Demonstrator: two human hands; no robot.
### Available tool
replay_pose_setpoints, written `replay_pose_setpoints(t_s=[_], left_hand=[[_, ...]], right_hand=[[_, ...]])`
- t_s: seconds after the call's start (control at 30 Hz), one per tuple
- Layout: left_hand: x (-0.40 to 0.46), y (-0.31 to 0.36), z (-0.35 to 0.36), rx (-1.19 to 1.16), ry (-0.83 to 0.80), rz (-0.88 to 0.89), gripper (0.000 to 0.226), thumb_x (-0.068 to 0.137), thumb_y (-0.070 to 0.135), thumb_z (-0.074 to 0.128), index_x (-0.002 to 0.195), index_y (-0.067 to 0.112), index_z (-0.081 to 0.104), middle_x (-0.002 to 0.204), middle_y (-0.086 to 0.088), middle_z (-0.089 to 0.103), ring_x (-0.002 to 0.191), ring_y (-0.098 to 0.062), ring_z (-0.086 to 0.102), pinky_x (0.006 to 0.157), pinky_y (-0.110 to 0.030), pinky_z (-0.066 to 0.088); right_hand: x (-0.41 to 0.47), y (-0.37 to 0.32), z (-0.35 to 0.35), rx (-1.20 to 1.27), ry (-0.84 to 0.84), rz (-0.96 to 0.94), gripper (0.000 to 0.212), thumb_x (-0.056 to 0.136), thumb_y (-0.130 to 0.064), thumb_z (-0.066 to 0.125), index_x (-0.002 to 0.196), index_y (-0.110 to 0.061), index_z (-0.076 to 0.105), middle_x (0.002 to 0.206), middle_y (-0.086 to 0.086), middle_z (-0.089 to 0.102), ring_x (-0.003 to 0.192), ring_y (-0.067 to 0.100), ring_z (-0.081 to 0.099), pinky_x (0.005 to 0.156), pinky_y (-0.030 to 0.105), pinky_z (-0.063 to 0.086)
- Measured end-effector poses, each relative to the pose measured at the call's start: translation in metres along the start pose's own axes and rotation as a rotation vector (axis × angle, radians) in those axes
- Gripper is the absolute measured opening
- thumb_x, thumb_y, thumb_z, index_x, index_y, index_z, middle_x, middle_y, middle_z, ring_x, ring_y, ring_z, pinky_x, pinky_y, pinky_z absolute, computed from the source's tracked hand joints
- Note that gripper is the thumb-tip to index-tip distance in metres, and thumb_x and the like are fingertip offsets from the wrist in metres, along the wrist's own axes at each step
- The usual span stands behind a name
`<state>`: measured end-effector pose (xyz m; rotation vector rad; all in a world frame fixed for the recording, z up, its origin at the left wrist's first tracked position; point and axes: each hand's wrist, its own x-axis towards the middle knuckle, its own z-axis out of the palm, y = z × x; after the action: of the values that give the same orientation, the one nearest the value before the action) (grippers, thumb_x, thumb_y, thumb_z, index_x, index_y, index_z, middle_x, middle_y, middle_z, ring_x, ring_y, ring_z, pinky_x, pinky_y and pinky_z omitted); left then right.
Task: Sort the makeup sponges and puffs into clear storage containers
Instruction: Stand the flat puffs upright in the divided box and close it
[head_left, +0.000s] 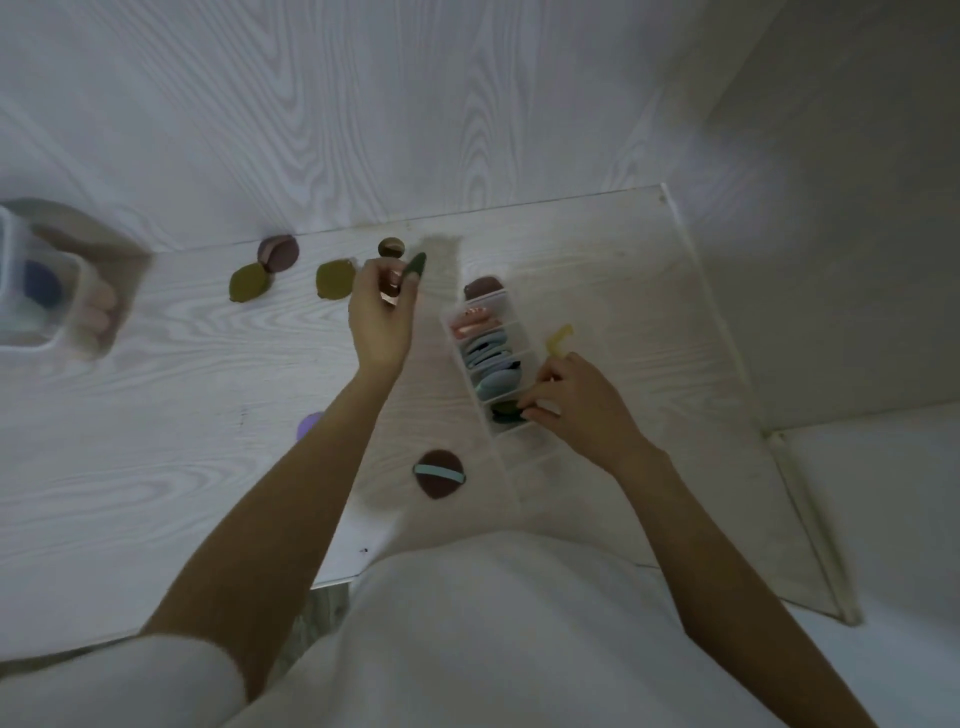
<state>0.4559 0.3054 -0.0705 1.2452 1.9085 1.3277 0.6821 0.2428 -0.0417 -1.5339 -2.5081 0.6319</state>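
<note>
My left hand is raised over the middle of the table, pinching a dark green puff by its edge. My right hand rests at the near end of the clear divided container, fingers on a dark green puff in a compartment; a yellow piece sticks up by its fingers. The container holds pink, blue and brown puffs in separate slots. Loose on the table lie two olive puffs, a brown puff, a small brown one, and a brown puff with a teal strap.
A clear tub with blue, green and pink sponges stands at the far left. A purple sponge peeks out beside my left forearm. The white table ends at a wall behind and an edge on the right.
</note>
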Motion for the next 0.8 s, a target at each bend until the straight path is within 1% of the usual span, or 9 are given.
replay_pose_setpoints(t_s=[0.07, 0.17, 0.23, 0.3, 0.37, 0.43, 0.57, 0.67, 0.8], left_hand=[[-0.03, 0.015, -0.012, -0.063, -0.119, 0.147, 0.008, 0.085, 0.014, 0.06, 0.092, 0.016, 0.056, 0.09, -0.001, 0.059, 0.076, -0.008, 0.053, 0.068, -0.02, 0.044], [-0.077, 0.018, -0.018, 0.068, -0.368, 0.391, 0.013, 0.083, 0.023, 0.062, 0.094, 0.017, 0.06, 0.093, 0.0, 0.059, 0.08, -0.009, 0.054, 0.071, -0.014, 0.043], [-0.098, 0.013, -0.013, 0.164, -0.429, 0.511, 0.016, 0.083, 0.026, 0.062, 0.095, 0.016, 0.065, 0.089, -0.001, 0.062, 0.08, -0.006, 0.052, 0.073, -0.011, 0.04], [-0.108, 0.011, -0.008, 0.213, -0.413, 0.572, 0.017, 0.082, 0.025, 0.062, 0.094, 0.012, 0.067, 0.087, -0.004, 0.066, 0.08, -0.008, 0.053, 0.071, -0.017, 0.045], [-0.112, 0.013, -0.006, 0.198, -0.369, 0.561, 0.017, 0.081, 0.024, 0.064, 0.092, 0.012, 0.069, 0.086, -0.003, 0.067, 0.079, -0.008, 0.056, 0.069, -0.021, 0.048], [-0.112, 0.015, -0.006, 0.157, -0.329, 0.505, 0.015, 0.08, 0.021, 0.068, 0.093, 0.013, 0.069, 0.086, -0.002, 0.067, 0.079, -0.007, 0.058, 0.069, -0.017, 0.048], [-0.108, 0.013, -0.012, 0.119, -0.248, 0.408, 0.015, 0.08, 0.012, 0.071, 0.093, 0.009, 0.066, 0.085, -0.003, 0.064, 0.078, 0.0, 0.051, 0.072, -0.008, 0.039], [-0.106, 0.008, -0.018, 0.111, -0.26, 0.401, 0.015, 0.08, 0.012, 0.07, 0.094, 0.009, 0.066, 0.087, -0.002, 0.064, 0.079, 0.002, 0.05, 0.072, -0.008, 0.04], [-0.108, 0.01, -0.023, 0.082, -0.281, 0.405, 0.015, 0.082, 0.018, 0.069, 0.095, 0.011, 0.066, 0.089, 0.002, 0.063, 0.079, 0.002, 0.052, 0.072, -0.01, 0.042]], right_hand=[[-0.002, 0.0, 0.002, 0.008, 0.019, 0.011, 0.011, 0.074, -0.016, 0.075, 0.085, -0.012, 0.075, 0.083, 0.01, 0.058, 0.08, 0.029, 0.052, 0.067, 0.029, 0.037], [-0.008, 0.001, 0.005, 0.049, 0.045, 0.026, 0.01, 0.074, -0.015, 0.076, 0.084, -0.015, 0.075, 0.085, 0.01, 0.057, 0.079, 0.029, 0.052, 0.063, 0.027, 0.035], [-0.011, 0.001, 0.006, 0.059, 0.055, 0.041, 0.011, 0.076, -0.017, 0.075, 0.087, -0.017, 0.075, 0.086, 0.01, 0.056, 0.08, 0.027, 0.051, 0.061, 0.027, 0.034], [-0.014, 0.002, 0.009, 0.061, 0.061, 0.059, 0.012, 0.077, -0.018, 0.073, 0.089, -0.019, 0.075, 0.087, 0.009, 0.056, 0.081, 0.025, 0.05, 0.061, 0.027, 0.033], [-0.015, 0.001, 0.009, 0.064, 0.056, 0.082, 0.012, 0.079, -0.02, 0.072, 0.091, -0.019, 0.074, 0.089, 0.008, 0.056, 0.083, 0.023, 0.049, 0.062, 0.027, 0.034], [-0.012, 0.0, 0.004, 0.032, 0.042, 0.081, 0.014, 0.08, -0.022, 0.071, 0.093, -0.019, 0.074, 0.093, 0.008, 0.056, 0.086, 0.023, 0.049, 0.064, 0.029, 0.038], [0.002, -0.001, -0.011, -0.107, -0.127, -0.008, 0.029, 0.08, -0.035, 0.068, 0.105, -0.02, 0.07, 0.101, 0.006, 0.055, 0.093, 0.023, 0.049, 0.069, 0.027, 0.031], [0.011, -0.003, -0.014, -0.185, -0.215, -0.034, 0.038, 0.079, -0.043, 0.067, 0.107, -0.018, 0.067, 0.102, 0.005, 0.057, 0.09, 0.021, 0.051, 0.066, 0.027, 0.028], [0.016, -0.006, -0.016, -0.258, -0.287, -0.161, 0.03, 0.085, -0.042, 0.06, 0.107, -0.023, 0.069, 0.111, 0.003, 0.06, 0.095, 0.022, 0.056, 0.067, 0.025, 0.032]])
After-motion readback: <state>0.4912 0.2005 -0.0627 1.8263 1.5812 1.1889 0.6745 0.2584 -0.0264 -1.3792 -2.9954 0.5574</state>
